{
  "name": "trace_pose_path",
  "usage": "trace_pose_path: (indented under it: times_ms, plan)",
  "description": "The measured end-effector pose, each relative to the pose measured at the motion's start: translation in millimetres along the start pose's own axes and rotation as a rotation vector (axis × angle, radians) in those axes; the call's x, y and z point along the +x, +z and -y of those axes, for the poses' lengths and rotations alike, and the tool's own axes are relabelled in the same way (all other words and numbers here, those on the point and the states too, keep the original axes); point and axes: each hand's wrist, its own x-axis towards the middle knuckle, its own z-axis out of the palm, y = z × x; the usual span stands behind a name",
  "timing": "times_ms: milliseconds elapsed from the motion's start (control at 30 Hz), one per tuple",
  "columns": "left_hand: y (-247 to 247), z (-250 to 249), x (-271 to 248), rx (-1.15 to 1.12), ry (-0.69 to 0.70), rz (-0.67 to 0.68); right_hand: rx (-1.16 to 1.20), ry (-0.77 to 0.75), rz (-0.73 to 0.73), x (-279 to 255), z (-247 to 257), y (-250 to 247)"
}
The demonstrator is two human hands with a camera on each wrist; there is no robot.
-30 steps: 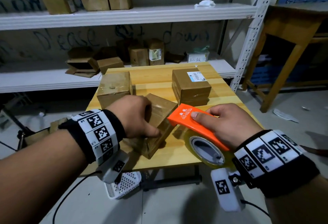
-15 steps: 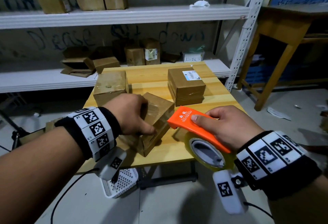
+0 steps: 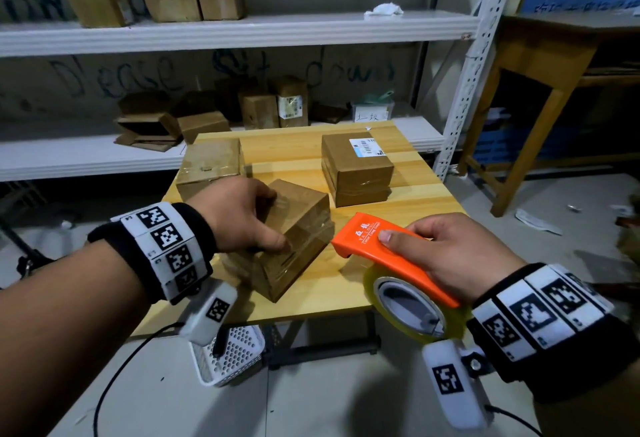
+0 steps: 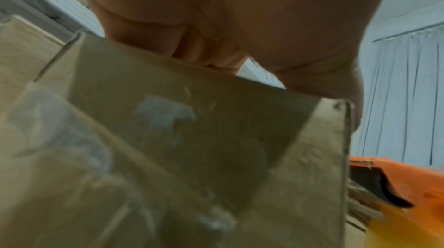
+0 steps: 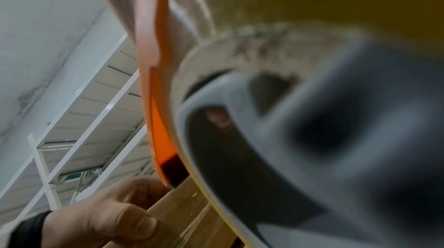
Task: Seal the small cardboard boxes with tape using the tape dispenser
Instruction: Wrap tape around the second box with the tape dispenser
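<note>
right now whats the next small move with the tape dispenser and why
Probably bring the orange tape dispenser leftward until its front lip meets the near box. The right hand holds it just clear of that box, while the left hand grips the box on the table, steadying it for taping.

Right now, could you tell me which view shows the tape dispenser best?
The head view: the whole orange dispenser shows in the right hand. The right wrist view gives a blurred close-up of its roll; the left wrist view catches only an orange corner.
</note>
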Motion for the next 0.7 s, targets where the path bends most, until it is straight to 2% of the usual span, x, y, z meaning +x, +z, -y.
trace_pose_path:
  times_ms: [300,700]
  plan:
    - [-2,7,-1,-0.233,-0.014,0.033,0.027,-0.02,0.038,-2,1,-3]
    - [-7,22,6,-0.512,-0.042,0.074,0.054,-0.044,-0.003,6,8,18]
